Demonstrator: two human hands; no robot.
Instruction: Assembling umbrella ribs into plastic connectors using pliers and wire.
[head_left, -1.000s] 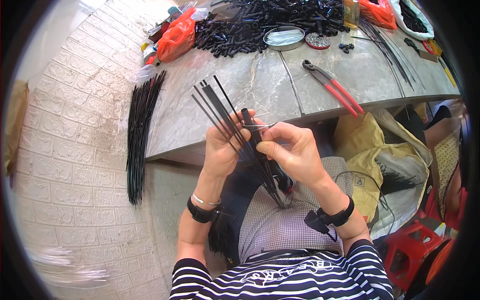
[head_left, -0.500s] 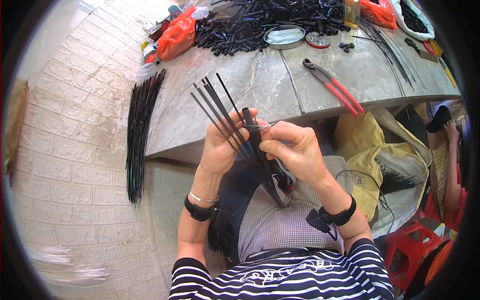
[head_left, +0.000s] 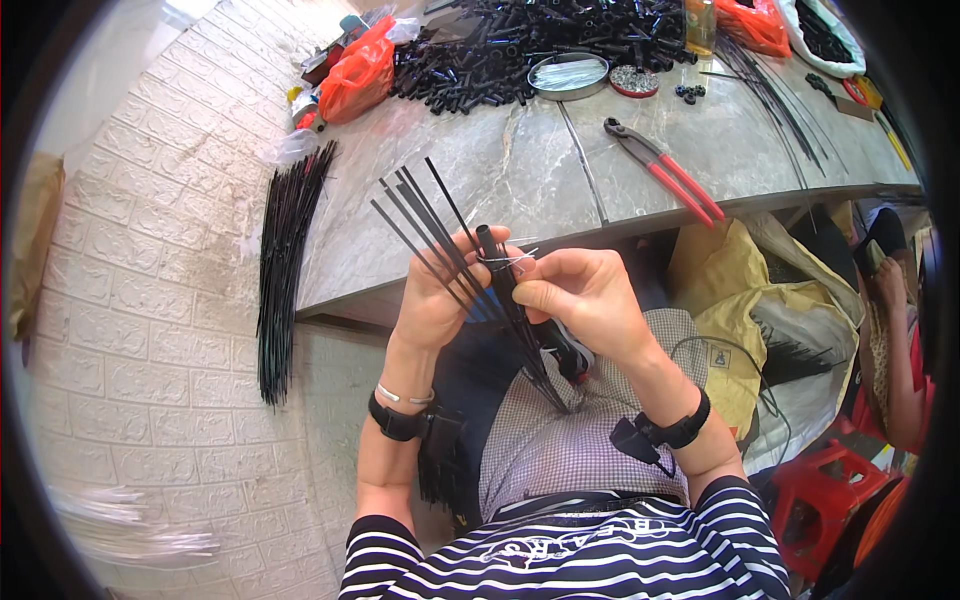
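A grey tabletop (head_left: 450, 150) spans the upper frame, bearing a pile of short black pieces (head_left: 470, 60) and red-handled pliers (head_left: 692, 186); a yellow sack (head_left: 715, 310) fills the right. At centre, the left hand (head_left: 437, 295) clasps thin black rods (head_left: 428, 214) beside a black tube (head_left: 501, 280); the right hand (head_left: 595, 305) meets its pale wire (head_left: 510, 260), exact grip hidden.

I see 2 forearms (head_left: 388, 465) angled up from the lower frame, left hand (head_left: 436, 292) curled, right hand (head_left: 590, 298) pinching at centre.

Wkshop, red-hdl cutters (head_left: 669, 176), blk tube pile (head_left: 580, 38), rod bundle (head_left: 288, 270)
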